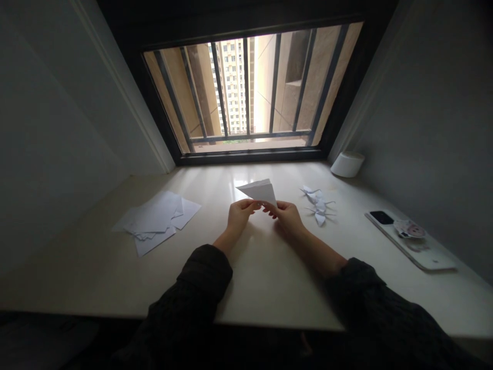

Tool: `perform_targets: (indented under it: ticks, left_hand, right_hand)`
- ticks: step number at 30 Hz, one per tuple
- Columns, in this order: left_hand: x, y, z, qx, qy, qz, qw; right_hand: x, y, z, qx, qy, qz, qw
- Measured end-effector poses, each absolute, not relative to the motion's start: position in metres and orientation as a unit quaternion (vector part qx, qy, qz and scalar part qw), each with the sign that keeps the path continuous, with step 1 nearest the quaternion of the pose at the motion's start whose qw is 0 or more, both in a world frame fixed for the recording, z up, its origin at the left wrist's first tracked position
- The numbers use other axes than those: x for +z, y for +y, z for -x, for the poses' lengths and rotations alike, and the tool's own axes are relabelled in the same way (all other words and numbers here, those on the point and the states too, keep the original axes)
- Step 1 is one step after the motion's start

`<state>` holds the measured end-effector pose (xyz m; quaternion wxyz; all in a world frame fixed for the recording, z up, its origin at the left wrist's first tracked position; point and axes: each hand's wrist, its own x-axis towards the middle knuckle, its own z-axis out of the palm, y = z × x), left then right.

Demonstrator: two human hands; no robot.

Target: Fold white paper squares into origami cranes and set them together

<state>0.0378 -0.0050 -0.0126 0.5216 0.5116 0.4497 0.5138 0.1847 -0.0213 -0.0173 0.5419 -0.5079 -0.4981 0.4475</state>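
Observation:
A folded sheet of white paper (259,190), roughly triangular with its point to the left, is held up over the middle of the sill. My left hand (241,211) pinches its lower edge near the centre. Close beside it, my right hand (285,213) grips the lower right corner, thumb on the near side and fingers curled behind. The fingertips of both hands almost meet along that edge. Right of my right hand lie several small folded paper cranes (319,204) in a cluster. A loose stack of white paper sheets (154,215) lies to the left.
The pale sill (269,298) ends in a front edge near my forearms. On the right lies a white phone (412,241) with a cartoon grip on its back. A white cup-like object (347,164) stands in the far right corner. Ahead is a barred window (250,87).

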Motion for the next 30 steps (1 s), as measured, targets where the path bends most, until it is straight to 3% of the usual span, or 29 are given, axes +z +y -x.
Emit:
perform_targets:
  ticks: [16,30]
  left_hand:
    - [0.0,0.006,-0.021,0.627,0.47,-0.316,0.535]
    - [-0.002,0.008,-0.021,0.661,0.478,-0.288,0.501]
  right_hand:
    - [-0.019,-0.023,-0.177,0.465,-0.53,0.494,0.508]
    - [-0.015,-0.026,-0.174,0.452,-0.547,0.498,0.498]
